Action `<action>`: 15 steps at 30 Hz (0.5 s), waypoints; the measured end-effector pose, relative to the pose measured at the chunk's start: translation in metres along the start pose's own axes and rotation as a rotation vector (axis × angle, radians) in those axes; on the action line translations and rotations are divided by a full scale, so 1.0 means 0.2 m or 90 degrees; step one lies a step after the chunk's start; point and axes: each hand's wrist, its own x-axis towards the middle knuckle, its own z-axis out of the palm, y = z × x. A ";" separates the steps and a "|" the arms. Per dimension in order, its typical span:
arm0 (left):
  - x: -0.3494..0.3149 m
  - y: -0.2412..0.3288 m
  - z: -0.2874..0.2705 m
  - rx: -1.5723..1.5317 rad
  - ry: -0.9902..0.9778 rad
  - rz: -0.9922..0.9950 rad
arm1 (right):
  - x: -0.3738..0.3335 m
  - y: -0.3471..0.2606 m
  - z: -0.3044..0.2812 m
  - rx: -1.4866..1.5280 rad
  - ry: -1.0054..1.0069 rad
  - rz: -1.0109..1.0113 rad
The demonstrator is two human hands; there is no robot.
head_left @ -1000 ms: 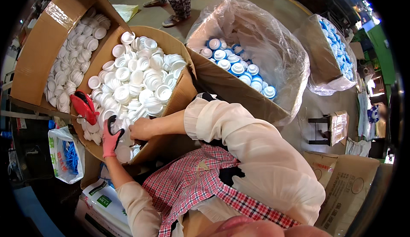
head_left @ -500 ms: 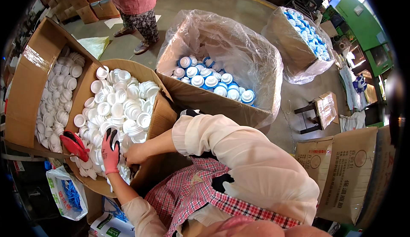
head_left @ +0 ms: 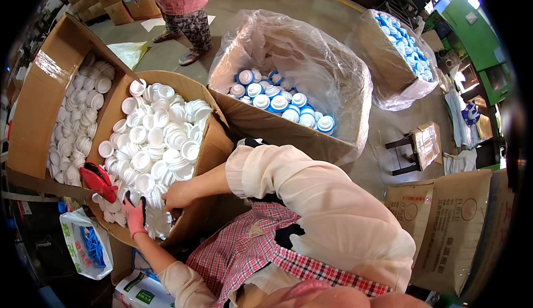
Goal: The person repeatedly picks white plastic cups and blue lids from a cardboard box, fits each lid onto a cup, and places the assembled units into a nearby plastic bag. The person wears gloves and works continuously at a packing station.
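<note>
My left hand, in a pink work glove with black fingertips, rests over the white plastic caps near the front of an open cardboard box. Its fingers are apart and nothing shows between them. Close by on the right, my bare right hand reaches over the box's near right side, fingers curled down by the caps. What those fingers hold, if anything, is hidden. A red scoop-like object lies at the box's left edge, beside the gloved hand.
Another carton of white caps stands left. Ahead, a plastic-lined box holds blue-and-white caps; a similar box stands farther right. A small stool and brown cartons are at right. A person stands beyond.
My left hand has moved down and slightly left across the caps, toward the box's near edge. My right hand stays in nearly the same place. The view has shifted slightly.
</note>
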 end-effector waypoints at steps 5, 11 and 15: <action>0.02 0.04 0.14 -0.418 -0.057 -0.034 | -0.02 -0.01 -0.04 -0.011 -0.027 -0.020; 0.06 0.42 0.09 -0.390 0.082 0.086 | 0.01 0.03 0.04 -0.014 -0.027 -0.008; 0.06 0.40 0.07 -0.350 0.146 0.138 | -0.01 0.00 0.02 -0.001 -0.014 -0.020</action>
